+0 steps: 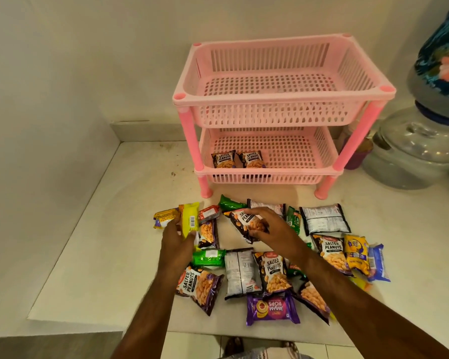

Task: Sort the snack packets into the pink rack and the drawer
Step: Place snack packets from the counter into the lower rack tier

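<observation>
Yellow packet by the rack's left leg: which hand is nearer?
Left. The left hand is touching the yellow packet at its lower end; the right hand is off to its right, holding a salted peanuts packet.

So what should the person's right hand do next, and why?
Probably lift the salted peanuts packet that the right hand is grasping and carry it to the pink rack's lower tier. Two matching peanut packets already lie there, while the upper tier holds nothing.
</observation>
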